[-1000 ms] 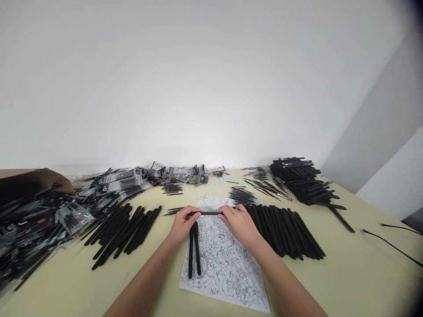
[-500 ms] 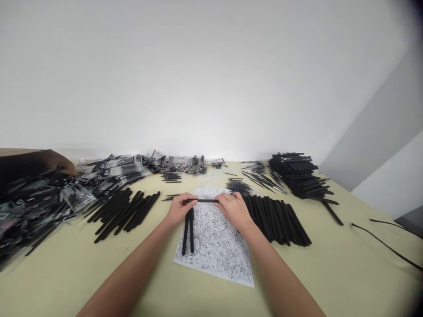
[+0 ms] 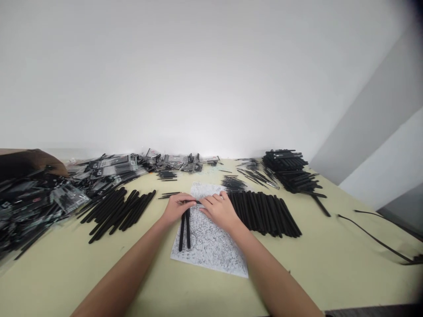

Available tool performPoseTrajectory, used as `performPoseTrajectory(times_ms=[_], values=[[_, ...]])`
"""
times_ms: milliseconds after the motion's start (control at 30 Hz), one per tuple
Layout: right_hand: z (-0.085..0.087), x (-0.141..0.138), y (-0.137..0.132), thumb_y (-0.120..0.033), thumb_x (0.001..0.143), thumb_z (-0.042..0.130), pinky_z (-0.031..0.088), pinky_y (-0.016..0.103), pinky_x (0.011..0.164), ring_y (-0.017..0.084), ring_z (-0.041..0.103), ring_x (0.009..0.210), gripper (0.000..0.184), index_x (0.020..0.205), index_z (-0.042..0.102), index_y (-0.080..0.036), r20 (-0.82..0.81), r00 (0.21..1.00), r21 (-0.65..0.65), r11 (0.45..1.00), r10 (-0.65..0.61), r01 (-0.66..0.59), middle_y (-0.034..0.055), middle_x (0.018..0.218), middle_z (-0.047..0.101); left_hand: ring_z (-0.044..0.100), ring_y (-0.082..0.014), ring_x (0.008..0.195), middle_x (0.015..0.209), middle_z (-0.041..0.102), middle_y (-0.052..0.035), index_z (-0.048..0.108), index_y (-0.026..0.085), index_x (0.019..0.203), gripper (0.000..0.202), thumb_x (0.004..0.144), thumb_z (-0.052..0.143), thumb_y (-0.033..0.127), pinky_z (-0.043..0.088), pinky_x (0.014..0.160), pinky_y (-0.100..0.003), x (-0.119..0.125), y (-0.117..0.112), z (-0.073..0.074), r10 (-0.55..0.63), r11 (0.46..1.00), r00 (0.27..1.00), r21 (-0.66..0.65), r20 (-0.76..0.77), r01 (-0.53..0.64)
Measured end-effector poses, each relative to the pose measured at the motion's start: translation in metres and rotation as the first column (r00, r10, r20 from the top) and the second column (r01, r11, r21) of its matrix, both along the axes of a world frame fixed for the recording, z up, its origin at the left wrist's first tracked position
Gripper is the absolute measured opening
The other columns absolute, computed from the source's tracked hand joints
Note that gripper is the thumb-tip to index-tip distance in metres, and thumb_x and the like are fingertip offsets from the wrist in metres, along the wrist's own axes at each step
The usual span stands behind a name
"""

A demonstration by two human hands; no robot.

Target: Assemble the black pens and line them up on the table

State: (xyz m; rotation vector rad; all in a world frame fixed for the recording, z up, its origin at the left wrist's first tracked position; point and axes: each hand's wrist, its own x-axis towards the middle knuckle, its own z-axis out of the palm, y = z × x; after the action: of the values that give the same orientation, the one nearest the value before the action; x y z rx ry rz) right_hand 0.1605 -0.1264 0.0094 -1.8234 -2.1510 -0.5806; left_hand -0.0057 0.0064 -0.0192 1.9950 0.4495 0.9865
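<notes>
In the head view, the left hand point(image 3: 177, 209) was closed on a black pen point(image 3: 190, 201) above a printed sheet point(image 3: 211, 246), the right hand point(image 3: 220, 210) lay curled on the sheet at the pen's end, its grip unclear, and two pens point(image 3: 182, 231) lay on the sheet, near rows of pens point(image 3: 264, 213) on the table point(image 3: 99, 273).

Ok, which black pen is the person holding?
The sideways pen, held between the left hand and right hand. The two pens lying on the paper run the other way, side by side.
</notes>
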Motion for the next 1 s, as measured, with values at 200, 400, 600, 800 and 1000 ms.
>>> performPoseTrajectory(times_ms=[200, 400, 600, 800, 1000], values=[[0.008, -0.012, -0.002, -0.031, 0.102, 0.043, 0.027, 0.035, 0.080, 0.018, 0.067, 0.082, 0.026, 0.102, 0.067, -0.020, -0.019, 0.997, -0.196, 0.978, -0.076, 0.070, 0.0046, 0.092, 0.074, 0.071, -0.0214, 0.084, 0.088, 0.077, -0.0078, 0.078, 0.020, 0.089, 0.025, 0.077, 0.076, 0.042, 0.056, 0.081, -0.034, -0.001, -0.006, 0.000, -0.015, 0.985, 0.997, 0.169, -0.070, 0.027], [0.025, 0.004, -0.009, -0.027, 0.095, 0.043, 0.036, 0.035, 0.079, 0.023, 0.071, 0.077, 0.025, 0.100, 0.064, -0.015, -0.017, 0.927, -0.285, 0.890, -0.375, 0.355, 0.0126, 0.088, 0.075, 0.066, -0.0220, 0.105, 0.124, 0.066, -0.0110, 0.068, 0.021, 0.116, 0.039, 0.080, 0.073, 0.034, 0.055, 0.086, -0.034, 0.001, -0.002, -0.003, 0.170, 0.957, 0.983, 0.249, -0.073, -0.147], [0.050, 0.042, -0.025, -0.031, 0.091, 0.044, 0.045, 0.036, 0.075, 0.029, 0.071, 0.086, 0.030, 0.106, 0.063, -0.014, -0.089, 0.626, -0.305, 0.619, -0.775, 0.724, 0.0153, 0.090, 0.073, 0.065, -0.0201, 0.100, 0.107, 0.067, -0.0080, 0.071, 0.020, 0.093, 0.013, 0.082, 0.066, 0.025, 0.053, 0.091, -0.034, 0.004, 0.001, -0.005, 0.214, 0.946, 0.974, 0.264, -0.072, -0.188], [0.062, 0.064, -0.046, -0.033, 0.083, 0.052, 0.050, 0.040, 0.076, 0.033, 0.068, 0.099, 0.034, 0.106, 0.067, -0.013, -0.108, 0.427, -0.500, 0.420, -0.898, 0.757, 0.0176, 0.108, 0.069, 0.066, -0.0181, 0.090, 0.093, 0.069, -0.0055, 0.071, 0.019, 0.080, 0.016, 0.077, 0.056, 0.012, 0.052, 0.090, -0.033, 0.005, 0.000, -0.004, 0.172, 0.955, 0.981, 0.260, -0.086, -0.145], [0.061, 0.060, -0.046, -0.029, 0.081, 0.055, 0.051, 0.040, 0.078, 0.033, 0.066, 0.103, 0.038, 0.113, 0.067, -0.012, -0.077, 0.412, -0.563, 0.381, -0.908, 0.734, 0.0192, 0.112, 0.068, 0.066, -0.0195, 0.088, 0.087, 0.071, -0.0038, 0.071, 0.019, 0.073, 0.028, 0.063, 0.051, 0.003, 0.050, 0.088, -0.034, 0.004, 0.000, -0.004, 0.203, 0.954, 0.971, 0.249, -0.130, -0.166]])
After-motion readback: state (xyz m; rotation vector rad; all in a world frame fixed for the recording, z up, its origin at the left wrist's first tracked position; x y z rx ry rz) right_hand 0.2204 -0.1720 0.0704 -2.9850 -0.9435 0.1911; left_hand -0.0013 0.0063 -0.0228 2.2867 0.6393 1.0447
